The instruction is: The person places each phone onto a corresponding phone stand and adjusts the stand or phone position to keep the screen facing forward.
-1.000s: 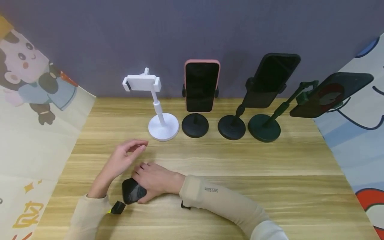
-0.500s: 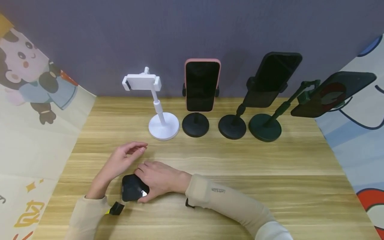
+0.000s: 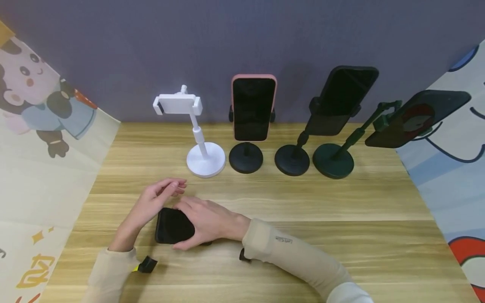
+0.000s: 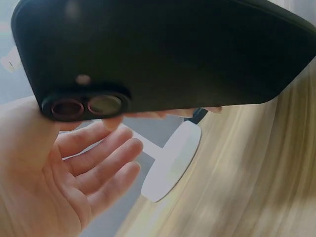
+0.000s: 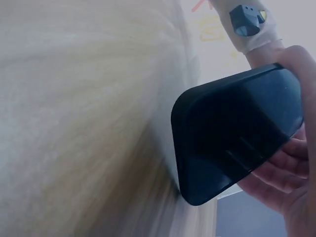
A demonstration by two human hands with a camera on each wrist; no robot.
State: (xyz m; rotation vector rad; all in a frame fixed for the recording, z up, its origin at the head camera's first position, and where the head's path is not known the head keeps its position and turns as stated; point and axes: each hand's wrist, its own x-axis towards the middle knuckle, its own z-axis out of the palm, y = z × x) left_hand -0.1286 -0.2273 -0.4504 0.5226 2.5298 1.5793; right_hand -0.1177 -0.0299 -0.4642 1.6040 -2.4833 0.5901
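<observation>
Across a smartphone with a dark screen (image 3: 172,227), my right hand (image 3: 212,219) pinches the long edges, thumb on the near side and fingers on the far side. The black back of this phone (image 4: 173,54) shows two ringed camera lenses in the left wrist view, tilted above the wood. My left hand (image 3: 151,202) is just left of the phone, its fingers loosely bent and holding nothing. Its palm and fingers (image 4: 111,173) show below the phone. A white phone stand (image 3: 206,162) with an unfilled holder stands beyond both hands.
To the right of the white stand, a black stand (image 3: 246,164) bears a pink-edged phone (image 3: 254,109). Another black stand (image 3: 291,164) holds a dark phone (image 3: 342,101), and a dark green stand (image 3: 333,164) holds one more (image 3: 418,120). A grey-blue panel (image 3: 242,38) rises behind the wooden table (image 3: 341,240).
My right hand has moved slightly right and away from me with the phone, which has turned and shifted away from the near edge. The left hand stays almost in place. The stands are unchanged.
</observation>
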